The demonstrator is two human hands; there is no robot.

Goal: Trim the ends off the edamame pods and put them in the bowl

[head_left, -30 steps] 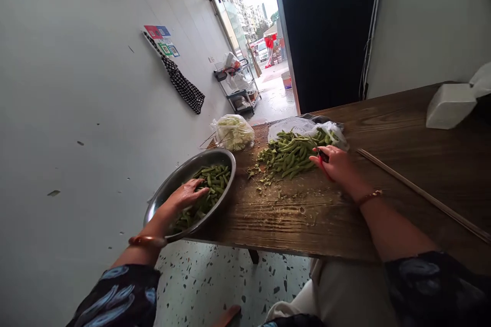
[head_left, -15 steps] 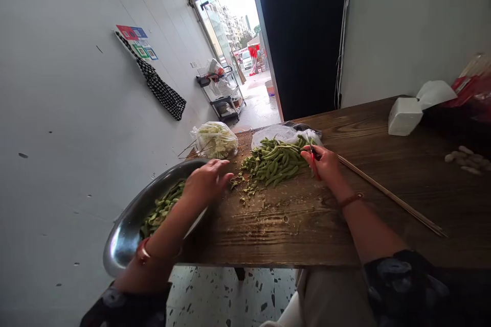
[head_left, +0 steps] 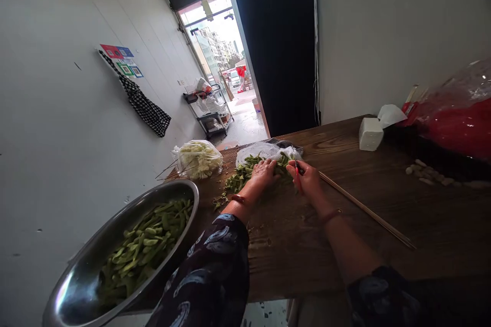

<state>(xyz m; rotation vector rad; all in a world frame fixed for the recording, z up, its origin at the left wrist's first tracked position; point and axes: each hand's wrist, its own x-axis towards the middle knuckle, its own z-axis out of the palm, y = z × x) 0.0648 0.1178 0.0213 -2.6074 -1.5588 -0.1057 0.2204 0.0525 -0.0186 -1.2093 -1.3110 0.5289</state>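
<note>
My left hand (head_left: 264, 172) lies over the pile of green soybean pods (head_left: 245, 169) on the wooden table, fingers stretched out across the pods and hiding part of them. At the pile's right edge, my right hand (head_left: 310, 180) is closed around red-handled scissors (head_left: 297, 176), blades pointing up and away from me. A large steel bowl (head_left: 194, 203) at the left holds more pods (head_left: 148, 240). Behind the pile lies a crumpled clear plastic bag (head_left: 253, 150).
A bag of cauliflower pieces (head_left: 199, 159) sits behind the bowl. Thin wooden skewers (head_left: 368, 209) lie right of my right hand. Farther right are a white tissue pack (head_left: 370, 134), peanuts (head_left: 425, 171) and a red plastic bag (head_left: 456, 122). The wooden table (head_left: 291, 250) meets the back wall.
My left hand has moved from above the bowl's rim rightward onto the pod pile. My right hand still holds the scissors beside the pile. The view has shifted, showing more of the bowl.
</note>
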